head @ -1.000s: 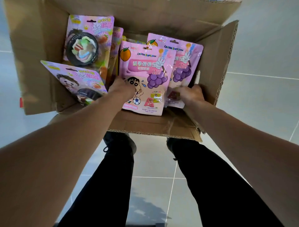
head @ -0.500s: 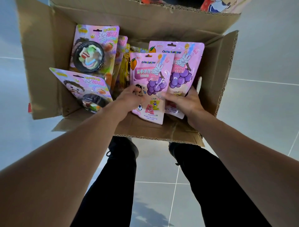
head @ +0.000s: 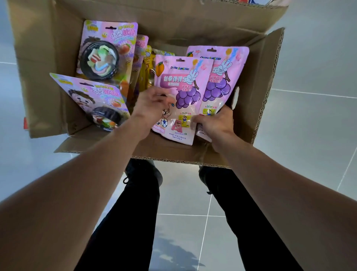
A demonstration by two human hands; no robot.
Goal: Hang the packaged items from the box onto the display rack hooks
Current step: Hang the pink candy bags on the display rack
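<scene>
An open cardboard box on the floor holds several pink packaged sweets. My left hand grips the left edge of the front grape pouch, fingers curled over its face. My right hand pinches the lower right of that pouch, in front of a second grape pouch standing behind it. Two pink blister cards with round black trays stand at the left: one upright, one leaning. Yellow packs are wedged between them. No rack hooks are in view.
The box's near flap folds out toward me above my shoes. Grey tiled floor surrounds the box. A strip of more packaging shows past the far flap at the top edge.
Both hands have closed in on the front grape pouch; my right hand shifted from the rear pouch's bottom to the front pouch's lower right. The view has dropped closer to the box.
</scene>
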